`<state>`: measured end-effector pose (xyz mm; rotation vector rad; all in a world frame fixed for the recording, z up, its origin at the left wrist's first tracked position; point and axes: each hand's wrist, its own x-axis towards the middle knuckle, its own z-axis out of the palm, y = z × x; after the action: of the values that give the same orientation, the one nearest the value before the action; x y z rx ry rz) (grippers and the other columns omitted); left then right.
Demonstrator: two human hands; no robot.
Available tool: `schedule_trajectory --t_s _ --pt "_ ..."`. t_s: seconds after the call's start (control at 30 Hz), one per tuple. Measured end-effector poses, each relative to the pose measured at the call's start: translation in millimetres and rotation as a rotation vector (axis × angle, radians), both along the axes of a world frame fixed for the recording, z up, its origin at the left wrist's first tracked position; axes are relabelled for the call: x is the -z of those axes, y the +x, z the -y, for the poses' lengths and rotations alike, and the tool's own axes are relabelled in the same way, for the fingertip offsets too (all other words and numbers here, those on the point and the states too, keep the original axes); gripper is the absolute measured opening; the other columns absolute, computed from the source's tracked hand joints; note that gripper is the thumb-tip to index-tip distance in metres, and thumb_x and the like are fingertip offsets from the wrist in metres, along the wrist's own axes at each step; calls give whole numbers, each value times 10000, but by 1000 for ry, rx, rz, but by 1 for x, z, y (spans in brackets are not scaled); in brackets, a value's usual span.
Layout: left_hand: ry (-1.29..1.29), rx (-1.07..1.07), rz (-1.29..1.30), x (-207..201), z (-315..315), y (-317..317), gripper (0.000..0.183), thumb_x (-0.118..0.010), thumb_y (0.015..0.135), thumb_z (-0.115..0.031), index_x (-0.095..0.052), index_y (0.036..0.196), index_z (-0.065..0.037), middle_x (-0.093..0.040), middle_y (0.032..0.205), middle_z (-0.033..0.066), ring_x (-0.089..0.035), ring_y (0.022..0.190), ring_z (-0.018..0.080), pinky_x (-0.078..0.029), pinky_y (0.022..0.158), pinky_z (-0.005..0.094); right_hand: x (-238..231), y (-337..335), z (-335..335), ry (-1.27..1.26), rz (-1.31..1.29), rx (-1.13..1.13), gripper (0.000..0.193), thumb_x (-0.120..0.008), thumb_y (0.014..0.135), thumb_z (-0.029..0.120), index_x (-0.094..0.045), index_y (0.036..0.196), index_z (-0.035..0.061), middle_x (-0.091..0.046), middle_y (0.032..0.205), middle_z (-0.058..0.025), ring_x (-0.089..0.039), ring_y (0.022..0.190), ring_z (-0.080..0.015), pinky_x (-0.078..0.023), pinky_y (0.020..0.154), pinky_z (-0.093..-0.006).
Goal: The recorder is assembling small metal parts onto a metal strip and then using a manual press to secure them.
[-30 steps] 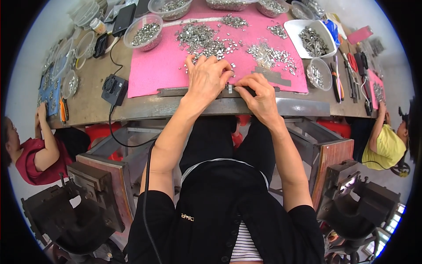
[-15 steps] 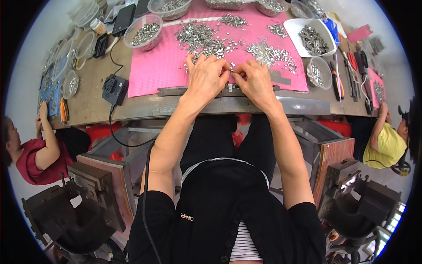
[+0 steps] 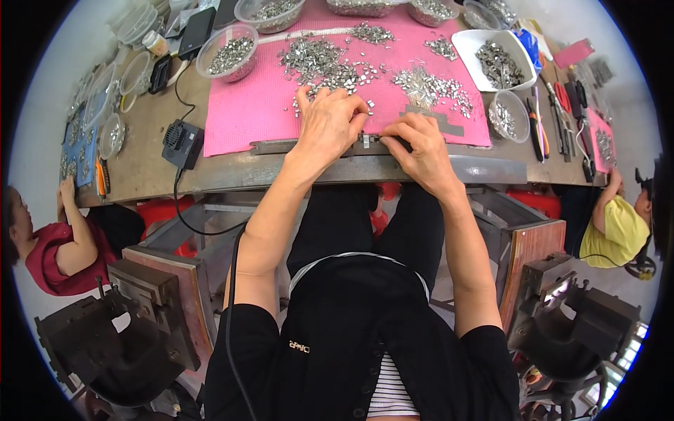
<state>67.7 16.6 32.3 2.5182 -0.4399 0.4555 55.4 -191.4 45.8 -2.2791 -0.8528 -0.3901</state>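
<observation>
A narrow dark metal bar (image 3: 281,146) lies along the front edge of the pink mat (image 3: 239,112), with a small bright metal piece (image 3: 366,142) at its middle. My left hand (image 3: 328,121) is just left of that piece, thumb and forefinger pinched together; whatever is between them is too small to name. To the right of the piece, my right hand (image 3: 423,149) is bent over the bar with thumb and forefinger closed at its top, their grip hidden. Beyond my left hand spreads a heap of small silver metal parts (image 3: 312,59). Thin metal pins (image 3: 420,88) lie beyond my right hand.
A clear tub of parts (image 3: 228,52) stands at the mat's left, a white tray (image 3: 463,52) and a small tub (image 3: 509,116) at its right. Pliers (image 3: 537,130) lie further right. A black power box (image 3: 183,143) trails a cable. Two people sit at either side.
My right hand has moved right and toward me, away from my left fingertips, and now bends over the bar. The small bright piece shows more fully. My left hand has hardly moved.
</observation>
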Motion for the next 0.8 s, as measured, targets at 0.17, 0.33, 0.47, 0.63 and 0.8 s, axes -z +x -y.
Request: schedule_trajectory --t_s 0.17,0.33,0.47,0.63,0.8 --pt "4 5 -18 1 1 1 96 -726 875 -210 -738 902 -119 -660 838 25 -605 898 243 -306 1034 553 3 26 -9 44 -158 111 81 -721 861 108 -728 909 43 -669 853 -97 -648 809 -296 -447 774 -415" --pt "-35 -8 3 0 -1 -3 85 -736 858 -182 -736 907 -112 -667 847 19 -618 903 229 -305 1047 544 14 50 -29 -14 -105 167 102 -729 844 138 -720 872 40 -669 844 -100 -655 827 -303 -448 780 -431" --pt "-66 8 20 -8 2 -17 83 -742 850 -167 -730 906 -107 -654 847 16 -618 887 219 -308 1051 521 19 53 -28 -61 -49 164 105 -724 836 148 -701 843 45 -666 837 -96 -652 817 -305 -436 786 -434" --pt "-180 120 87 -2 19 -30 91 -752 828 -135 -701 896 -101 -615 869 7 -601 855 199 -323 1038 466 10 43 -8 35 -163 129 80 -712 849 125 -693 856 49 -658 825 -93 -646 795 -286 -422 775 -421" --pt "-129 104 132 3 24 -34 104 -752 824 -125 -702 913 -103 -621 896 7 -599 857 199 -335 1035 449 10 37 4 84 -192 132 68 -720 853 107 -696 873 46 -658 818 -87 -646 762 -276 -428 763 -416"
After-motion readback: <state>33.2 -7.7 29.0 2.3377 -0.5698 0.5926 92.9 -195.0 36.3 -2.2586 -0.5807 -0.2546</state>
